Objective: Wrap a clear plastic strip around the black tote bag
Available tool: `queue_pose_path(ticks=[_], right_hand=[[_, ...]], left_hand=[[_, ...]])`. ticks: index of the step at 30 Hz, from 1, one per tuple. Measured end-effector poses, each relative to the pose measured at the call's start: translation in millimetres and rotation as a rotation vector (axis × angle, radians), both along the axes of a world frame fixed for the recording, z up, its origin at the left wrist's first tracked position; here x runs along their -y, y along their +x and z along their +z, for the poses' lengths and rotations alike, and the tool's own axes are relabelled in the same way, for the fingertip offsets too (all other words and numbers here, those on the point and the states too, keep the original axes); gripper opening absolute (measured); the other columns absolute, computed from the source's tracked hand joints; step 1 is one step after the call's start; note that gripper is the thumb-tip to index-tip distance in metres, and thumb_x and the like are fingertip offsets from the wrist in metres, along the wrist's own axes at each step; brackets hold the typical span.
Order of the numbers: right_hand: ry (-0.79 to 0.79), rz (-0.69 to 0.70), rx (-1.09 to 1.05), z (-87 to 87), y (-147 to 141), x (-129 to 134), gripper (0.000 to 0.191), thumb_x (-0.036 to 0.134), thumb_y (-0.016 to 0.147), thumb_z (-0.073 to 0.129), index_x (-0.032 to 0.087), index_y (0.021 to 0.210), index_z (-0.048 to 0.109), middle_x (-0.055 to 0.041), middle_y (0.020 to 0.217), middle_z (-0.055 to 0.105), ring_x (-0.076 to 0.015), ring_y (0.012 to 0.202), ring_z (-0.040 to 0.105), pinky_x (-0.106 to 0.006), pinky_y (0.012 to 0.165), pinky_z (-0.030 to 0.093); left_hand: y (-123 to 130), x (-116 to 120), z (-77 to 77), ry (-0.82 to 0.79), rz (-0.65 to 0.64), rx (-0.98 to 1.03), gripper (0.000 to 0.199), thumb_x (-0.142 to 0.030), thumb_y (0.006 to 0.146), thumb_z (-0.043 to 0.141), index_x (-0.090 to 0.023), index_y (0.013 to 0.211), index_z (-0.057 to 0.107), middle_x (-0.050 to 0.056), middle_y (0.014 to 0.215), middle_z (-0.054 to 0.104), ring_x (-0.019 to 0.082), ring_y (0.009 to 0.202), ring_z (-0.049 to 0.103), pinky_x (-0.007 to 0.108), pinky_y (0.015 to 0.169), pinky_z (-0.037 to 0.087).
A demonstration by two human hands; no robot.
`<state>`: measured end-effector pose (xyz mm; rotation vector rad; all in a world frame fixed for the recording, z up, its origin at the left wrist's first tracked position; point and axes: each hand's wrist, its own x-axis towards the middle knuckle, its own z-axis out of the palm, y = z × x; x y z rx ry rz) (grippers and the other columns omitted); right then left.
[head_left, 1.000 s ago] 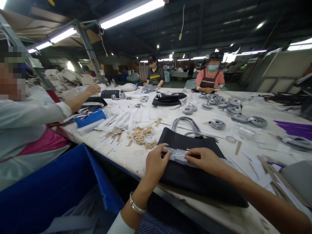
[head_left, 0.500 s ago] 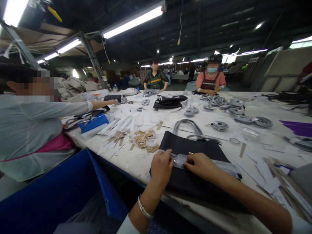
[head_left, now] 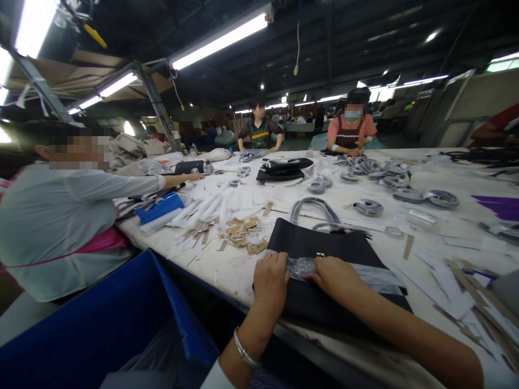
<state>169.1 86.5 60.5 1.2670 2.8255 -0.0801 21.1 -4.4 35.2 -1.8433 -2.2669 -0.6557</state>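
A black handbag (head_left: 312, 237) lies flat at the table's near edge, its wrapped handles (head_left: 316, 204) pointing away from me. Across its front runs a translucent plastic strip (head_left: 302, 268), crinkled between my hands, just below a small gold clasp (head_left: 320, 255). My left hand (head_left: 271, 281) has its fingers curled over the strip's left end at the bag's side. Right of the clasp, my right hand (head_left: 338, 276) is closed on the strip, thumb low against it; its fingertips are partly hidden.
Cardboard tags (head_left: 239, 232) and white paper strips (head_left: 213, 202) lie left of the bag. Coiled wrapped straps (head_left: 367, 207) sit beyond it. A blue bin (head_left: 162, 286) stands below the table at left. One co-worker (head_left: 77, 216) reaches across from the left; two others stand opposite.
My right hand has shifted slightly right and flattened along the strip, showing more of the clasp. The left hand has moved little. The co-worker's arm at left appears slightly further right.
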Motion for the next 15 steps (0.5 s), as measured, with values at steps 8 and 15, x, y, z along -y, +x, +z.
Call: queue_pose_path(ticks=[8, 15], right_hand=[[0.05, -0.085, -0.003, 8.7, 39.1, -6.2, 0.034, 0.044, 0.093, 0.053, 0.017, 0.085, 0.071, -0.0144, 0.086, 0.072, -0.033, 0.081, 0.069, -0.037, 0.063, 0.048], [0.351, 0.398, -0.489, -58.7, 49.3, -1.9, 0.044, 0.045, 0.095, 0.042, 0.021, 0.126, 0.062, -0.0112, 0.127, 0.064, -0.0284, 0.114, 0.061, -0.042, 0.095, 0.049]], left_hand=[[-4.8, 5.6, 4.7, 0.059, -0.015, 0.044, 0.042, -0.01, 0.089, 0.054, -0.023, 0.129, 0.052, 0.006, 0.106, 0.066, 0.023, 0.098, 0.061, 0.037, 0.085, 0.047], [3.7, 16.6, 0.0, 0.092, -0.331, -0.098, 0.04, -0.029, 0.101, 0.037, -0.021, 0.139, 0.046, 0.006, 0.145, 0.049, 0.022, 0.137, 0.039, 0.046, 0.115, 0.031]])
